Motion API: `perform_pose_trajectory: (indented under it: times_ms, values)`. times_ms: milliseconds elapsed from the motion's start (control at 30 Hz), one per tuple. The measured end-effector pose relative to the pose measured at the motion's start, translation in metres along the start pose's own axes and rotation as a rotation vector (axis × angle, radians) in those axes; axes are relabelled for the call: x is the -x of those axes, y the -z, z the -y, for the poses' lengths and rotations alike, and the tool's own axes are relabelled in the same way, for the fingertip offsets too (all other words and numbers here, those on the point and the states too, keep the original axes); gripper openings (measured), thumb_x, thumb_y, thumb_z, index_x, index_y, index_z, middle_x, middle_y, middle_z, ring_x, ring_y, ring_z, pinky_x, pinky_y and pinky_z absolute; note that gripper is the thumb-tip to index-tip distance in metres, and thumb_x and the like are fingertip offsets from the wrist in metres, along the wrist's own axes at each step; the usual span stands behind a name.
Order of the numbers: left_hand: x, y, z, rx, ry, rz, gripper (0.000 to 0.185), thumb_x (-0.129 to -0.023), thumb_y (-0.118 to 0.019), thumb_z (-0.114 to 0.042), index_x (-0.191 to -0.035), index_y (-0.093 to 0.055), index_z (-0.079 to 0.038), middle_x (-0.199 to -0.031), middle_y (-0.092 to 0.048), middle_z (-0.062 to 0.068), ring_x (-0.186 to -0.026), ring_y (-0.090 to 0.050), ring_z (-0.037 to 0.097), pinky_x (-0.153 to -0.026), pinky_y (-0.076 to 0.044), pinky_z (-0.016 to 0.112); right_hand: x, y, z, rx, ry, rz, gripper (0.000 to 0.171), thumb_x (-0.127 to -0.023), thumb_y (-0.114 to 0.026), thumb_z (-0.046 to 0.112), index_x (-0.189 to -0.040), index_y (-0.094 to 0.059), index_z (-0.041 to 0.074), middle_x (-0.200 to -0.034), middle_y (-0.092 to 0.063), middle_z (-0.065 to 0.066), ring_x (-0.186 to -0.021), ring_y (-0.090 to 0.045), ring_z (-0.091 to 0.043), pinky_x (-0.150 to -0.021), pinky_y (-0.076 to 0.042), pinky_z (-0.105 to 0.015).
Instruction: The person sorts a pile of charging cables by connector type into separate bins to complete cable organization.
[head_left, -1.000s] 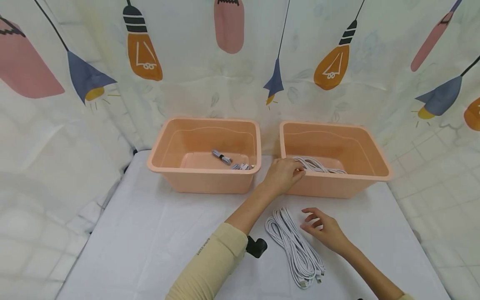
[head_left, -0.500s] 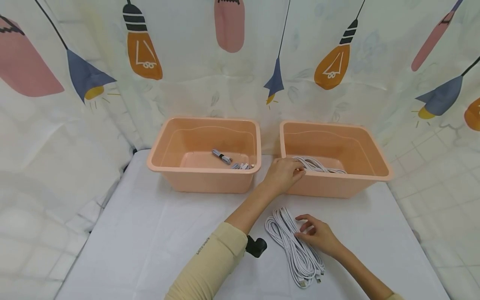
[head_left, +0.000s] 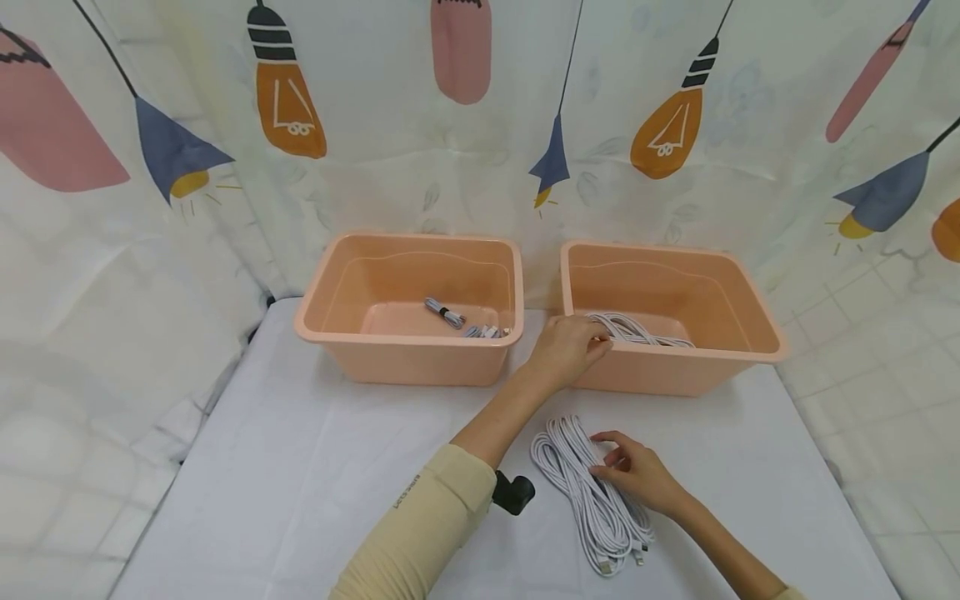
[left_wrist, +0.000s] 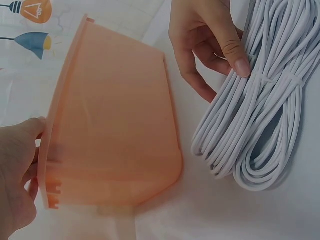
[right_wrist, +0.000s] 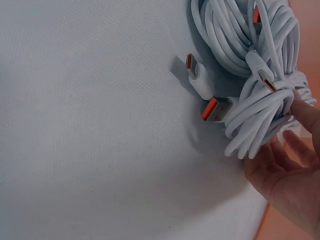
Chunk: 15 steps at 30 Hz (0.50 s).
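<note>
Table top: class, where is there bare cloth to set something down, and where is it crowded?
Free: the wide stretch of white cloth in front of the left bin, left of the sleeve, and a strip right of the right hand, below the right bin. Crowded: the middle front, where the cable bundle, both forearms and the left hand lie.

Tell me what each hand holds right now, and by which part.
Left hand grips the right bin by its near-left rim corner. Right hand pinches the white cable bundle at its tied middle.
</note>
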<state>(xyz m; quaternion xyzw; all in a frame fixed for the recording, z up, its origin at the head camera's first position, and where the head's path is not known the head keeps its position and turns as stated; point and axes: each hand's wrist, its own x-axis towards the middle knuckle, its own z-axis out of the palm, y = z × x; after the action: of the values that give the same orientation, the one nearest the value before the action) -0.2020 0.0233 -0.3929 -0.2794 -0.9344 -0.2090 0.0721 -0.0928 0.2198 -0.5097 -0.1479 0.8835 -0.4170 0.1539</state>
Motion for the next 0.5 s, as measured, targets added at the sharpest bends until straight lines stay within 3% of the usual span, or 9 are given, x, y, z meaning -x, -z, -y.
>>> perform_pose_trajectory:
  times_ms: [267, 500]
  values:
    - [-0.0001, 0.0005, -0.0007, -0.001, 0.004, 0.008, 0.021, -0.107, -0.064, -0.031, -0.115, -0.081, -0.02, -0.113, -0.079, -0.007, -0.112, -0.07, 0.013, -0.102, -0.049, 0.039, 0.0005, 0.0046, 0.0024, 0.008, -0.033, 0.016, 0.055, -0.094, -0.079, 0.016, -0.137, -0.058, -0.012, -0.092, -0.066, -0.003, -0.081, -0.062, -0.013, -0.072, -0.054, -0.024]
    - [-0.0005, 0.0, -0.0007, 0.007, 0.006, 0.011, 0.022, -0.107, -0.064, -0.03, -0.116, -0.08, -0.02, -0.113, -0.079, -0.006, -0.112, -0.069, 0.013, -0.104, -0.048, 0.039, 0.0003, 0.0082, -0.0004, 0.035, -0.016, -0.018, 0.052, -0.094, -0.08, 0.015, -0.135, -0.059, -0.008, -0.09, -0.063, -0.001, -0.078, -0.062, -0.01, -0.071, -0.054, -0.024]
